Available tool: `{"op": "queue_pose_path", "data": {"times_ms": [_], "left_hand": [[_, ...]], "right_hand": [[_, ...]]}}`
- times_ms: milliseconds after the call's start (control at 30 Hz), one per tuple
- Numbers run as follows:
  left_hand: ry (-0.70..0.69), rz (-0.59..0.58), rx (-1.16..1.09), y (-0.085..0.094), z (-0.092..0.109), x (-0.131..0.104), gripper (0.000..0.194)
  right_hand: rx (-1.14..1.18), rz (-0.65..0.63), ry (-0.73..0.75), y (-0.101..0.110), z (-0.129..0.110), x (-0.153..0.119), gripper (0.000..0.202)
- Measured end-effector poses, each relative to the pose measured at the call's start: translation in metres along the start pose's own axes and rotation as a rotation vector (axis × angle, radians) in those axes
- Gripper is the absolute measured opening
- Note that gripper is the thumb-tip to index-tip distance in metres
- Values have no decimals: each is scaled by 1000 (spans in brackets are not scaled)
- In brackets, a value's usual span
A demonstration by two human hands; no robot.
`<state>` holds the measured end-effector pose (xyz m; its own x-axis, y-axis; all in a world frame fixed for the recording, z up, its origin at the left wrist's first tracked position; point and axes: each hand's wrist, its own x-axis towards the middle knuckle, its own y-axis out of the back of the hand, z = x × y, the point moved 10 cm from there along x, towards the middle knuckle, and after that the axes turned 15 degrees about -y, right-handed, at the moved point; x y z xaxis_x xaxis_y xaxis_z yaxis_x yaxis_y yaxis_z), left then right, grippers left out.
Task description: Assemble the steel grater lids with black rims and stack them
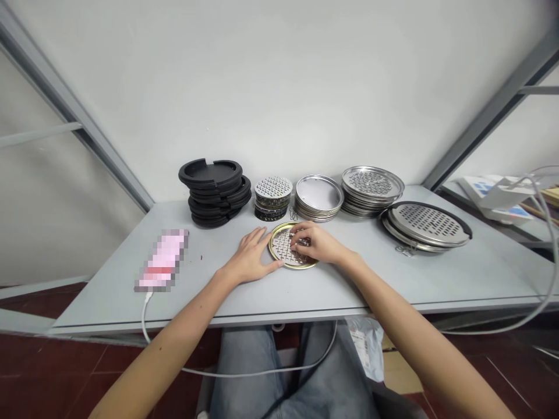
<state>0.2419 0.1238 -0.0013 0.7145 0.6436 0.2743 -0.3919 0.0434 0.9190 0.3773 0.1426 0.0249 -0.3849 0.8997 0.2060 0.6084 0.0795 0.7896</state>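
Brassy gold edged the shallow round dish (301, 267) at the centre of the frame, its thin, glossy rim circling a flat grey perforated disc (282, 251) punched with rows of short slots. The left hand (250, 260) lay low beside it with fingers loosely spread, the thumb and a fingertip against the rim, gripping nothing whole. The right hand (315, 241) arched over the disc's right half, fingers curled and tips drawn near one another at its surface; whether they pinched something small could not be told.

Behind, against the smooth pale wall (279, 93), matte black rings (213, 192) were piled unevenly left of centre, the topmost notched at its back edge. Next came a short stack of small perforated discs (273, 187), then shiny, smooth-faced metal tins (319, 195), and right of these a taller pile of silver-rimmed discs (371, 183). At centre right, a broad slotted plate (430, 224) sat tilted over a dark curved rim, with bent wire clips (405, 251) at its near edge. A pixelated pink slab (163, 256) lay at centre left on the flat grey tabletop (323, 297), a white cable (145, 314) running from its lower end.
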Motion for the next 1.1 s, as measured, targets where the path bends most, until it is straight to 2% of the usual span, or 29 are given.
{"op": "queue_pose_path", "data": {"times_ms": [300,567,733,1100], "left_hand": [[5,23,-15,2,1,-1,79],[44,-36,-20,-3,-2,-1,84],[40,-26,-18,-2,-2,-1,82],[31,-35,-33,0,0,0,86]], "right_hand": [[15,-14,-7,-1,-1,2,9],[19,-37,22,-2,-6,0,11],[36,-49,23,-2,-8,-1,12],[127,-7,21,3,-10,-1,10]]}}
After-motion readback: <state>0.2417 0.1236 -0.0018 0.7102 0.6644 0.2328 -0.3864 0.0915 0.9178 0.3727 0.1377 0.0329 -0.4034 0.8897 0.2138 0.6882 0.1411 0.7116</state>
